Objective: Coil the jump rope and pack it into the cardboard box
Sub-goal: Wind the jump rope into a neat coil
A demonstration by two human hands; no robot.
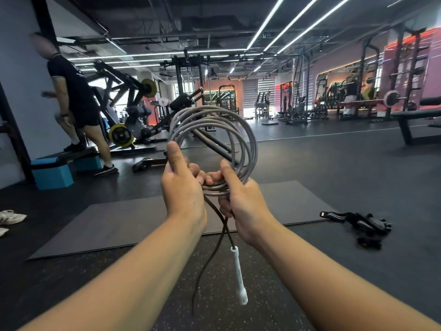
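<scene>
The grey jump rope (pixel 241 132) is wound into several loops that stand upright in front of me. My left hand (pixel 182 187) grips the left bottom of the coil with the thumb up. My right hand (pixel 241 199) closes on the bottom of the loops beside it. Two rope ends hang below my hands: one carries a white handle (pixel 239 271), the other trails off as bare dark cord (pixel 205 266). No cardboard box is in view.
A dark exercise mat (pixel 119 223) lies on the gym floor below my hands. Black gloves and straps (pixel 358 225) lie at the right. A person steps on a blue platform (pixel 51 172) at the left. White shoes (pixel 10 217) sit at the far left. Weight machines fill the background.
</scene>
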